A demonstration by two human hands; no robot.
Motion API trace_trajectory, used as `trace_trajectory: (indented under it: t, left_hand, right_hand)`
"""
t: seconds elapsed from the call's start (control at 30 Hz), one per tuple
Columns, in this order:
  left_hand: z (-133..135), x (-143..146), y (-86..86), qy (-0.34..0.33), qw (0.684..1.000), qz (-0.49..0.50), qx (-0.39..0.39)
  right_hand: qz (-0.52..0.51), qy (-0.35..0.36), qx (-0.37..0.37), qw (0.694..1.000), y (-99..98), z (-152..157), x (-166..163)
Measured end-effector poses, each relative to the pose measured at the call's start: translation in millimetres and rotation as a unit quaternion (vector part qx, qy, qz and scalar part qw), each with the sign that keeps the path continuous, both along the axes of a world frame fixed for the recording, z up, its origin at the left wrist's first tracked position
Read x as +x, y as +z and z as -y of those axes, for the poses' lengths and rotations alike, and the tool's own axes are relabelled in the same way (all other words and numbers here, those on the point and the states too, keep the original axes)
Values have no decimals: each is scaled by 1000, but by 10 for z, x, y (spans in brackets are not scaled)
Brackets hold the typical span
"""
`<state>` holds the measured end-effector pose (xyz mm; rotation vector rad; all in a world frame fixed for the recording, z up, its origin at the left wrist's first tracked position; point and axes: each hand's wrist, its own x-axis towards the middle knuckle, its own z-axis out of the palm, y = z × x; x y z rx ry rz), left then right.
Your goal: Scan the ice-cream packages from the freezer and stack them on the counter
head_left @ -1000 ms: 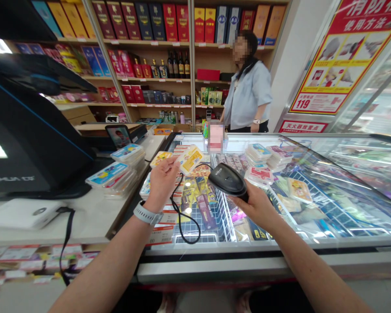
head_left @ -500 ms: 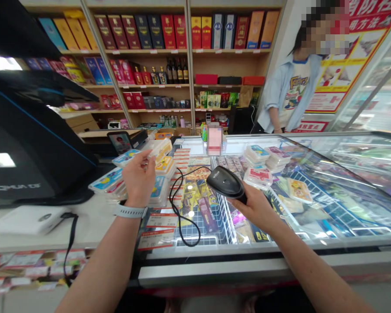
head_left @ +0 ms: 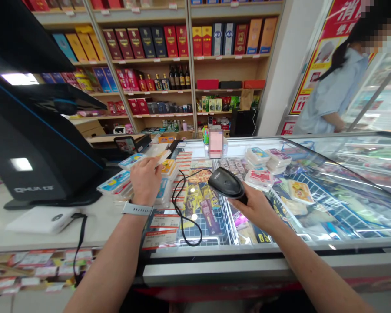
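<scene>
My right hand [head_left: 258, 208] grips a black barcode scanner [head_left: 226, 183] over the glass freezer lid [head_left: 329, 191]; its black cord [head_left: 182, 208] loops down to the left. My left hand [head_left: 145, 179], with a white watch on the wrist, is closed on a flat pale packet [head_left: 158, 156] above stacks of flat packets [head_left: 164, 174] at the counter edge. More stacked packets [head_left: 117, 182] lie on the white counter beside it.
A black till screen [head_left: 35, 148] stands at left, with a white box [head_left: 42, 219] in front. Further packet stacks [head_left: 263, 167] sit on the freezer lid. Shelves of boxed bottles [head_left: 169, 41] fill the back wall. A person in a light blue shirt [head_left: 332, 95] stands at right.
My left hand moved left from the freezer lid to the stacks by the counter; the yellow packet it held is gone, and it grips a pale one. The other person walked right.
</scene>
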<state>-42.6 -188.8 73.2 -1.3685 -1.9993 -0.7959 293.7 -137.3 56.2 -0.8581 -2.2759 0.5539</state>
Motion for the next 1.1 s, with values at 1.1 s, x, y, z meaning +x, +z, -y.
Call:
trace_trajectory:
  t: [1.1]
  left_hand:
    - [-730, 1378, -361, -431, 873, -64, -218]
  right_hand:
    - [-73, -24, 12, 997, 45, -12, 49]
